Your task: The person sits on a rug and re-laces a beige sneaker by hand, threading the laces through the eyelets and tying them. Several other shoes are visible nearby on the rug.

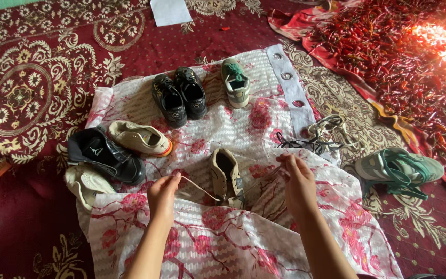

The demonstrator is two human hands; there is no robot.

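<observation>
Both hands sit low in the middle of the frame. Left hand (pixel 162 195) pinches a beige shoelace (pixel 198 187), pulled tight from the beige shoe (pixel 226 178) between them. Right hand (pixel 298 182) pinches its other end, on the flowered cloth (pixel 233 243).

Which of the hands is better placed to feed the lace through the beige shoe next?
Probably the left hand: it pinches the pale lace that runs to the beige shoe. The right hand sits off to the side on the floral cloth, apart from the shoe.
</observation>
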